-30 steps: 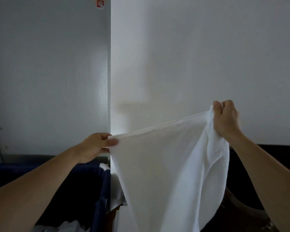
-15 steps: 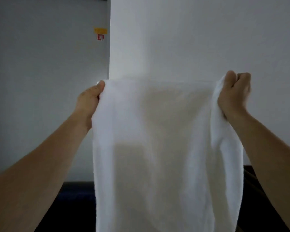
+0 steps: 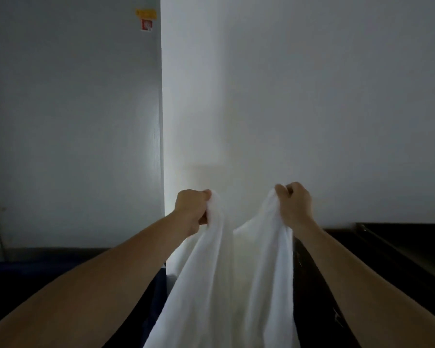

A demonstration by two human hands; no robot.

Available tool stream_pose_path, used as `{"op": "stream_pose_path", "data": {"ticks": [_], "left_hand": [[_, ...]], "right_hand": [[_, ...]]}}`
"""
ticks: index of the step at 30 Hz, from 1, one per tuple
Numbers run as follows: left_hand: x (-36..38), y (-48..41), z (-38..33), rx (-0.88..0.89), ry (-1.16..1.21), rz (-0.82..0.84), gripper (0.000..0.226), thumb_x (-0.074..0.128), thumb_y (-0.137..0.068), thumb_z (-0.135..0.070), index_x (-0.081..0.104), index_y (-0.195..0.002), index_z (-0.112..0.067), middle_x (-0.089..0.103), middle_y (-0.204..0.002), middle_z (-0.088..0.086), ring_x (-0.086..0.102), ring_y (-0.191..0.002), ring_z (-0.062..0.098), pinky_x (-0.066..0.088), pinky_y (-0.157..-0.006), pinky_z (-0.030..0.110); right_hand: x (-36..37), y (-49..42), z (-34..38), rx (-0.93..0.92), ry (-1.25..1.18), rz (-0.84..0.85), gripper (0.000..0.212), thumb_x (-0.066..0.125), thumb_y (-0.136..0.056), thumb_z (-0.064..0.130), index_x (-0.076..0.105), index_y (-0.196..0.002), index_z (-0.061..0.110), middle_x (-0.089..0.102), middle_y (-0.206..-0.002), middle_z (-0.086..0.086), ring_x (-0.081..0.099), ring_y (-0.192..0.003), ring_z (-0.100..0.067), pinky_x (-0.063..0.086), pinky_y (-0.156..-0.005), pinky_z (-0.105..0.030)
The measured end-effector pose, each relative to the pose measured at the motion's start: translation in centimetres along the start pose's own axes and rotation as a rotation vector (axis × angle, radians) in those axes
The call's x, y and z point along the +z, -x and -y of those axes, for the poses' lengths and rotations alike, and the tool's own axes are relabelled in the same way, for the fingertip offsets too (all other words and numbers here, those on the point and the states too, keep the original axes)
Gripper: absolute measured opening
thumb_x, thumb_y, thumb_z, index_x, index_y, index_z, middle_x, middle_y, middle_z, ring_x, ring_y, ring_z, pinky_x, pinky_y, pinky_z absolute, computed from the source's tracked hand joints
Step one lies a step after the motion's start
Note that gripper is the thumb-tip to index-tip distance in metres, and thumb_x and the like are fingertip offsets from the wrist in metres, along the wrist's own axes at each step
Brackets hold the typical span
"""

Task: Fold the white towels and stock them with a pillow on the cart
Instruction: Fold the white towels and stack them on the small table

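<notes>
The left hand (image 3: 192, 211) and right hand (image 3: 294, 206) dropped from chest height and came closer together. The towel (image 3: 232, 285), stretched flat between them half a second ago, went slack, its top edge sagging into a dip between the two gripped corners.

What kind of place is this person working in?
Likely a hotel or laundry service area, though little shows: the left hand and right hand hold up a white towel, a dark blue bin sits low left, and a yellow-and-red sign is posted high up.
</notes>
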State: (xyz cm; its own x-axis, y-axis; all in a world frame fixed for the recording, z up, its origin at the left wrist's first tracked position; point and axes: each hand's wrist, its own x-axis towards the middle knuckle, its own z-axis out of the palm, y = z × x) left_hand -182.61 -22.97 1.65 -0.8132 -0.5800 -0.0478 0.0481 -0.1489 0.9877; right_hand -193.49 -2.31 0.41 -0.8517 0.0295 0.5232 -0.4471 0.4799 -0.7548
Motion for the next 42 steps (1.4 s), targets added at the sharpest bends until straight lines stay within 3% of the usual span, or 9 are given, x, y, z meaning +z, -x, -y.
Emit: {"op": "stream_pose_path", "data": {"ticks": [8, 13, 16, 21, 25, 29, 34, 38, 42], "left_hand": [[4.7, 4.3, 4.1, 0.192, -0.260, 0.215, 0.036, 0.047, -0.102, -0.016, 0.067, -0.089, 0.012, 0.067, -0.087, 0.030, 0.061, -0.074, 0.037, 0.052, -0.079, 0.068], [4.3, 5.0, 5.4, 0.204, -0.225, 0.231, 0.036, 0.044, -0.099, -0.012, 0.057, -0.077, 0.013, 0.052, -0.070, 0.017, 0.048, -0.070, 0.028, 0.047, -0.065, 0.051], [4.4, 5.1, 5.6, 0.137, -0.183, 0.222, 0.038, 0.048, -0.097, -0.017, 0.062, -0.063, -0.007, 0.051, -0.064, 0.006, 0.048, -0.065, 0.020, 0.041, -0.067, 0.038], [3.5, 5.0, 4.2, 0.131, -0.105, 0.258, 0.027, 0.052, -0.089, -0.012, 0.057, -0.062, -0.007, 0.048, -0.060, 0.003, 0.046, -0.066, 0.021, 0.044, -0.071, 0.041], [3.1, 4.3, 2.9, 0.210, -0.120, 0.277, 0.020, 0.056, -0.087, -0.002, 0.063, -0.091, 0.016, 0.059, -0.080, 0.016, 0.057, -0.077, 0.028, 0.054, -0.084, 0.058], [2.4, 3.9, 2.8, 0.272, -0.160, 0.356, 0.021, 0.057, -0.095, -0.009, 0.075, -0.095, 0.003, 0.074, -0.094, 0.015, 0.070, -0.085, 0.028, 0.059, -0.085, 0.048], [1.4, 2.9, 3.7, 0.376, -0.349, 0.389, 0.023, 0.058, -0.100, -0.027, 0.078, -0.100, -0.017, 0.076, -0.100, 0.003, 0.071, -0.097, 0.022, 0.058, -0.085, 0.035], [0.9, 1.8, 4.2, 0.483, -0.625, 0.281, 0.027, 0.054, -0.097, -0.025, 0.069, -0.089, -0.005, 0.069, -0.077, 0.003, 0.060, -0.068, 0.011, 0.047, -0.061, 0.019], [1.1, 0.9, 2.5, 0.536, -0.673, 0.172, 0.025, 0.055, -0.090, -0.014, 0.051, -0.065, -0.010, 0.044, -0.058, -0.007, 0.036, -0.046, 0.002, 0.034, -0.046, 0.020]], "right_hand": [[1.7, 6.6, 3.1, -0.315, 0.282, 0.143, 0.034, 0.050, -0.101, 0.035, 0.072, -0.084, 0.015, 0.062, -0.090, -0.004, 0.058, -0.076, -0.018, 0.036, -0.063, -0.027], [1.6, 8.0, 2.7, -0.392, 0.469, 0.274, 0.034, 0.040, -0.105, 0.027, 0.068, -0.097, 0.010, 0.057, -0.092, -0.008, 0.061, -0.087, -0.027, 0.033, -0.067, -0.029], [2.1, 8.7, 2.8, -0.382, 0.484, 0.382, 0.025, 0.039, -0.102, 0.021, 0.063, -0.105, 0.012, 0.057, -0.100, -0.007, 0.058, -0.085, -0.025, 0.037, -0.071, -0.029], [1.2, 8.3, 2.8, -0.165, -0.046, 0.583, 0.036, 0.033, -0.104, 0.027, 0.056, -0.081, 0.012, 0.049, -0.089, 0.004, 0.051, -0.071, -0.004, 0.041, -0.066, -0.018], [0.0, 8.1, 2.7, -0.117, -0.432, 0.699, 0.033, 0.037, -0.097, 0.011, 0.064, -0.093, -0.007, 0.065, -0.076, 0.011, 0.058, -0.068, 0.011, 0.042, -0.064, -0.001], [-0.6, 7.5, 2.2, -0.041, -0.610, 0.882, 0.050, 0.035, -0.085, 0.031, 0.070, -0.118, 0.021, 0.070, -0.118, 0.011, 0.062, -0.113, -0.004, 0.050, -0.099, -0.027], [-1.3, 6.8, 1.9, 0.174, -0.870, 0.994, 0.058, 0.037, -0.082, 0.028, 0.068, -0.127, 0.010, 0.065, -0.131, -0.014, 0.058, -0.126, -0.028, 0.046, -0.107, -0.052], [-1.0, 6.9, 1.9, 0.279, -0.881, 0.975, 0.052, 0.032, -0.088, 0.020, 0.072, -0.118, 0.004, 0.067, -0.122, -0.020, 0.065, -0.111, -0.035, 0.053, -0.095, -0.050], [-0.8, 6.9, 1.7, 0.081, -0.452, 0.616, 0.032, 0.044, -0.095, 0.003, 0.073, -0.108, 0.011, 0.076, -0.100, -0.005, 0.071, -0.095, -0.027, 0.057, -0.073, -0.040]]}}
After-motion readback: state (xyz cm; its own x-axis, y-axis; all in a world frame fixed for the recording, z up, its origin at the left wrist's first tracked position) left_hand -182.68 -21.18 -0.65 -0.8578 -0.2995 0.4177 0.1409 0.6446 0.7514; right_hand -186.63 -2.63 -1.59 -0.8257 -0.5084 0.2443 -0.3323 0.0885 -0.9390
